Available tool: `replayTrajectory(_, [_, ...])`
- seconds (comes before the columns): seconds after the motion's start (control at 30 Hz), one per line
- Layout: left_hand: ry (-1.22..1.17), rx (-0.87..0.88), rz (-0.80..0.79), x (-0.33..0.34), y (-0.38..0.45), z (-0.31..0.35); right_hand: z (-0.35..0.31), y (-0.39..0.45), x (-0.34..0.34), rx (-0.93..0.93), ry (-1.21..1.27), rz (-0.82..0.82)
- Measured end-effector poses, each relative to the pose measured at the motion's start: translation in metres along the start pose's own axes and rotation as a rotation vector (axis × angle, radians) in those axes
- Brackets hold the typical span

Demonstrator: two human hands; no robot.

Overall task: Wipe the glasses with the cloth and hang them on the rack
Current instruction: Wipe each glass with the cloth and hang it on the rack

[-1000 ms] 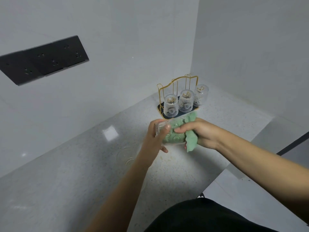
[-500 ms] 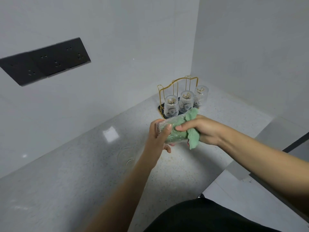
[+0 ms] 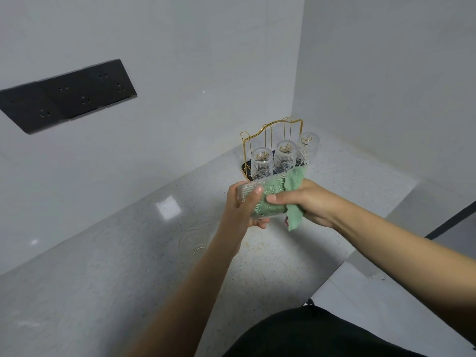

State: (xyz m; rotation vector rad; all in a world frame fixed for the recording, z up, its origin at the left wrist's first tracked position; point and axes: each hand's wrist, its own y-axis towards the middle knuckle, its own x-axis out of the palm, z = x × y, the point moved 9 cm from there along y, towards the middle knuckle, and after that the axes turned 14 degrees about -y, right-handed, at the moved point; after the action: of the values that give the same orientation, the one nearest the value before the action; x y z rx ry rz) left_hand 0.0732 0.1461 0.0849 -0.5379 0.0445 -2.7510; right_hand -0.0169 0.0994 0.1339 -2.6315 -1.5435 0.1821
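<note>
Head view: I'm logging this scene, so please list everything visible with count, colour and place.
Glass in hand: 1, clear ribbed, held sideways above the counter.
Cloth: 1, green, stuffed into that glass.
Hung glasses: 3, clear, upside down on the rack.
Rack: 1, gold wire, dark base, counter corner.
Counter: 1, speckled grey.
Socket panel: 1, black, left wall.
Left hand: grips the glass.
Right hand: grips the cloth.
</note>
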Motion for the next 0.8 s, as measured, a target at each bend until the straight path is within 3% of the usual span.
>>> replayTrajectory(0.13, [-0.052,-0.339,-0.074,0.008,-0.005,-0.008,-0.002,-0.005,0.024,-0.163,-0.58,-0.148])
replayTrajectory(0.2, [-0.034,-0.403,-0.075,0.004,-0.006,-0.011,-0.001,-0.004,0.025,-0.183,-0.676,-0.158])
replayTrajectory(0.27, [-0.039,-0.342,-0.109,0.002,-0.004,-0.011,-0.007,-0.002,0.016,-0.148,-0.527,-0.104])
replayTrajectory(0.4, [-0.064,-0.083,-0.105,-0.001,0.0,-0.001,0.004,0.007,-0.002,0.017,0.076,0.015])
replayTrajectory(0.47, [-0.082,-0.051,-0.106,0.0,0.002,0.002,0.004,0.006,0.004,-0.003,0.039,-0.008])
replayTrajectory(0.63, [-0.07,-0.355,-0.167,0.001,-0.002,-0.007,-0.003,-0.005,0.025,-0.134,-0.639,-0.178])
replayTrajectory(0.7, [-0.035,-0.373,-0.159,0.001,-0.004,-0.01,-0.006,-0.004,0.018,-0.108,-0.534,-0.164])
replayTrajectory(0.8, [-0.027,-0.196,-0.196,0.007,-0.004,-0.005,-0.005,0.002,0.0,0.013,-0.11,-0.079])
